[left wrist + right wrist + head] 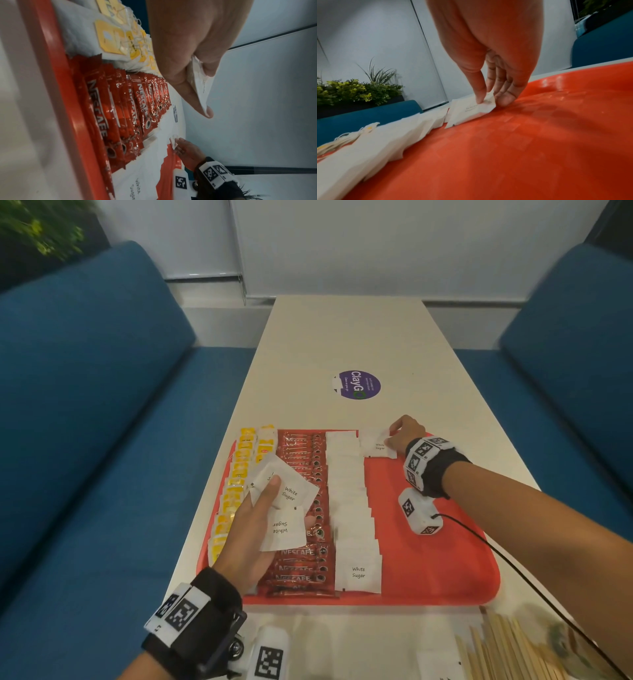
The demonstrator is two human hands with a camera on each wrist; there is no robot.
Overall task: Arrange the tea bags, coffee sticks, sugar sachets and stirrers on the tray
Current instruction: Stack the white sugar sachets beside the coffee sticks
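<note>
While rows of yellow tea bags (pixel 236 484), red coffee sticks (pixel 305 563) and white paper sugar sachets (pixel 352 508) already fill the red plastic tray (pixel 445 559), the left hand (pixel 253 529) grips spare sachets, the right hand (pixel 406 433) pinches one sachet (pixel 375 445) starting another row, and the wooden stirrers (pixel 496 645) wait off-tray

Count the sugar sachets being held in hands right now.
3: two in the left hand, an upper sachet and a lower sachet; a third sachet pinched by the right hand. More may hide underneath.
</note>
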